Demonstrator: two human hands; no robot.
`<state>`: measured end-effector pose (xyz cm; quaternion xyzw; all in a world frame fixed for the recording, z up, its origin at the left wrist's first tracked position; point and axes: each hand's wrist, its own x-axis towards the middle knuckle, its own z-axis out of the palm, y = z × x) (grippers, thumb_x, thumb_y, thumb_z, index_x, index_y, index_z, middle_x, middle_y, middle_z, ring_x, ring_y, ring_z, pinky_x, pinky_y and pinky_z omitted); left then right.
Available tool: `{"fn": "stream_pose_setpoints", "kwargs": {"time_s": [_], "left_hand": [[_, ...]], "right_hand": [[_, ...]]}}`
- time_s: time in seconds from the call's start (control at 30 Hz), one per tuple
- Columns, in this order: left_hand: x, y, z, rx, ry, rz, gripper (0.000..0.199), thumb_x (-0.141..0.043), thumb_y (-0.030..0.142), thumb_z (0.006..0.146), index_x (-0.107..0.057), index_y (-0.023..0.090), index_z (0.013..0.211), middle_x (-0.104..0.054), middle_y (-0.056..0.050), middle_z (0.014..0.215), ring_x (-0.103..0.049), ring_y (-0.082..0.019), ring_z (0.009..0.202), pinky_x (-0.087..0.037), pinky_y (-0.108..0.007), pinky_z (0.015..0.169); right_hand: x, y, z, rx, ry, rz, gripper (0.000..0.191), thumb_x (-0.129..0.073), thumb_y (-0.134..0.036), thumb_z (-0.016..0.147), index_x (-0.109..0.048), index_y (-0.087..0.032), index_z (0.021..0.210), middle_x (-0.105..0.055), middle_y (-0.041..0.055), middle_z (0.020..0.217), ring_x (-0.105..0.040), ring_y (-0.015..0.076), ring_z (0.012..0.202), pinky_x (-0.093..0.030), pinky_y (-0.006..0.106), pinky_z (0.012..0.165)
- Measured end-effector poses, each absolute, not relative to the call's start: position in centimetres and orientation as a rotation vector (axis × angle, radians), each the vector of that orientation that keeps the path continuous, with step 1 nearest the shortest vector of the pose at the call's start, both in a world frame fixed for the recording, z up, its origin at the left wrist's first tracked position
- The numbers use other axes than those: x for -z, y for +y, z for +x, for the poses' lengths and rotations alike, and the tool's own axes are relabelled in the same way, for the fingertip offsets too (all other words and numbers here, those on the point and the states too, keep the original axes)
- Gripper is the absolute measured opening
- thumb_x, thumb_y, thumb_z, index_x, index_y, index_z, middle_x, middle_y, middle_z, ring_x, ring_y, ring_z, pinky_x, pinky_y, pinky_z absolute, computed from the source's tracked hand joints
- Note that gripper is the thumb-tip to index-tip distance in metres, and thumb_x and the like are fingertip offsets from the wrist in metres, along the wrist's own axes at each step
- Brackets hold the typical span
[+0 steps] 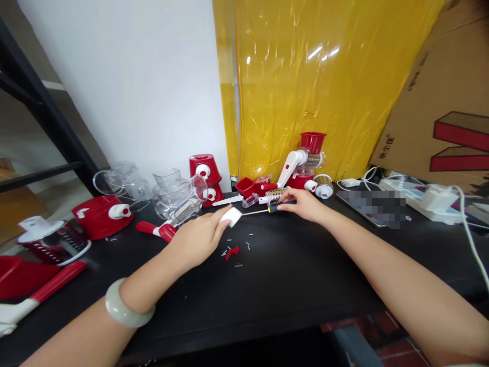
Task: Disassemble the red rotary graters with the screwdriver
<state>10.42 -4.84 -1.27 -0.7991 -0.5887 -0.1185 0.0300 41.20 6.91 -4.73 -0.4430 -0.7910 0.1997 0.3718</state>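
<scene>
My left hand (pixel 202 234) is closed around a small white plastic part (pixel 231 217) above the black table. My right hand (pixel 301 204) grips a screwdriver (pixel 255 212) by its black and yellow handle, and the thin shaft points left toward the white part. Whether the tip touches the part I cannot tell. On the table below lie a small red plastic piece (pixel 232 252), several loose screws (pixel 248 245) and a short metal pin (pixel 238 265). Just behind the right hand rests a metal grater drum (pixel 275 195).
An assembled red and white rotary grater (pixel 307 165) stands at the back. Red bases (pixel 101 216), clear housings (pixel 173 196) and another drum (pixel 53 242) line the left side. At right are a tablet (pixel 367 206), a power strip (pixel 431 201) with cables and a cardboard box (pixel 439 92).
</scene>
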Motion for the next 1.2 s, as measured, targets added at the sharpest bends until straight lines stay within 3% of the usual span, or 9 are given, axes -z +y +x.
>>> {"fn": "stream_pose_setpoints", "kwargs": {"time_s": [0.13, 0.33, 0.47, 0.67, 1.2], "left_hand": [[0.6, -5.1, 10.6, 0.505, -1.933, -2.379, 0.053, -0.017, 0.049, 0.099, -0.054, 0.020, 0.124, -0.068, -0.009, 0.078, -0.065, -0.030, 0.074, -0.041, -0.034, 0.065], [0.4, -4.9, 10.4, 0.624, -2.013, -2.446, 0.045, -0.019, 0.051, 0.099, -0.053, 0.022, 0.098, -0.059, -0.002, 0.056, -0.063, -0.027, 0.058, -0.041, -0.034, 0.061], [0.6, -4.6, 10.0, 0.734, -2.007, -2.466, 0.043, -0.020, 0.053, 0.098, -0.049, 0.024, 0.087, -0.059, -0.001, 0.055, -0.064, -0.025, 0.056, -0.043, -0.033, 0.060], [0.8, -4.6, 9.7, 0.921, -2.002, -2.533, 0.043, -0.022, 0.055, 0.098, -0.050, 0.024, 0.091, -0.062, 0.000, 0.059, -0.062, -0.021, 0.047, -0.045, -0.032, 0.057], [0.7, -4.8, 9.8, 0.948, -1.968, -2.546, 0.042, -0.020, 0.051, 0.099, -0.049, 0.021, 0.091, -0.065, -0.002, 0.061, -0.064, -0.021, 0.049, -0.047, -0.032, 0.055]], "right_hand": [[5.7, 7.1, 40.6, -0.451, -2.176, -1.094, 0.025, -0.080, -0.033, 0.066, -0.069, -0.019, 0.083, -0.071, 0.0030, 0.084, -0.064, 0.0175, 0.077, -0.051, 0.034, 0.075], [6.1, 6.7, 39.9, -0.360, -2.318, -1.038, 0.019, -0.080, -0.026, 0.067, -0.067, -0.019, 0.080, -0.070, 0.0029, 0.081, -0.064, 0.0178, 0.075, -0.052, 0.033, 0.072], [4.6, 4.5, 38.5, -0.123, -2.275, -0.853, 0.013, -0.068, -0.027, 0.082, -0.066, -0.019, 0.092, -0.068, 0.0068, 0.091, -0.064, 0.0196, 0.086, -0.052, 0.036, 0.081], [1.7, 0.3, 32.6, 0.047, -2.263, -0.496, 0.015, -0.051, -0.020, 0.092, -0.066, -0.021, 0.097, -0.068, 0.0074, 0.094, -0.064, 0.0193, 0.089, -0.053, 0.036, 0.082], [2.1, 0.8, 28.2, 0.256, -2.127, -0.503, 0.020, -0.052, -0.026, 0.095, -0.069, -0.018, 0.087, -0.068, 0.0068, 0.087, -0.062, 0.0160, 0.081, -0.048, 0.028, 0.074]]}}
